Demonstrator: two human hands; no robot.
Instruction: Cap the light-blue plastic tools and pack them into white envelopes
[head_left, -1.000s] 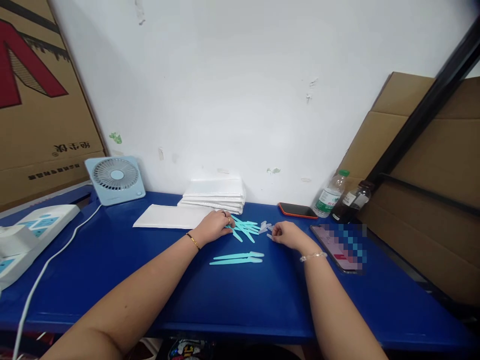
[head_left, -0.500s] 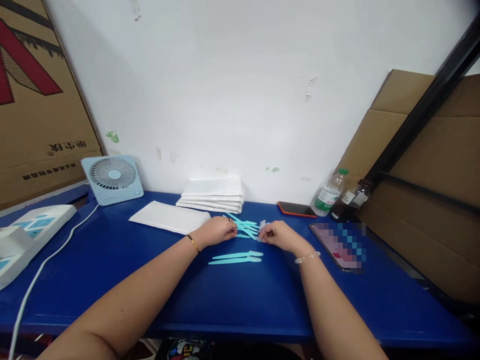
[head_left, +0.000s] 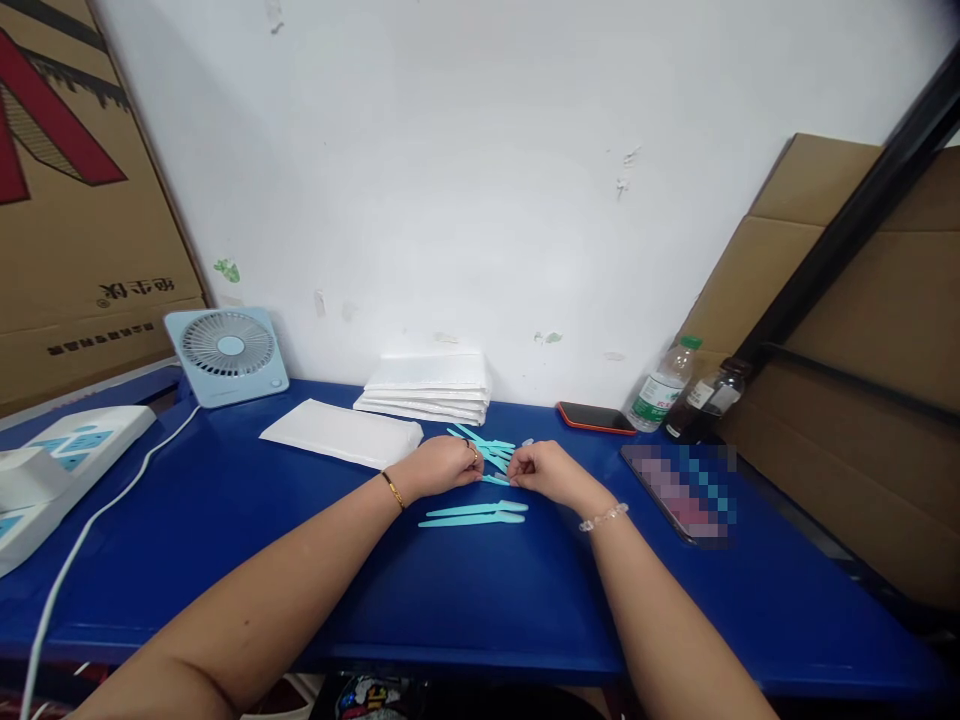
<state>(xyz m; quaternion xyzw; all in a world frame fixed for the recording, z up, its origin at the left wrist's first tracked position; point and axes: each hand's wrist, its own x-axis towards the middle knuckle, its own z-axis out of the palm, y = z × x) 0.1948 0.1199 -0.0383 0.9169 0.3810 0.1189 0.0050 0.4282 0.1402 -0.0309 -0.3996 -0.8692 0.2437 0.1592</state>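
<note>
My left hand pinches a turquoise eyebrow razor, whose head end points right. Fingers of my right hand are closed at that head end, around a small clear cap that is mostly hidden. Behind my hands lies a loose pile of turquoise eyebrow razors, partly covered by my left fingers. Beyond my right fingertips, another clear cap shows. Nearer to me, two eyebrow razors lie side by side, heads to the right.
White padded envelopes are stacked by the wall, with one envelope lying in front. Two phones and two bottles stand or lie right. At left are a fan, its cable and a power strip.
My right hand has moved left with the clear cap, up to the head of the razor in my left hand. My left hand has shifted slightly right.
</note>
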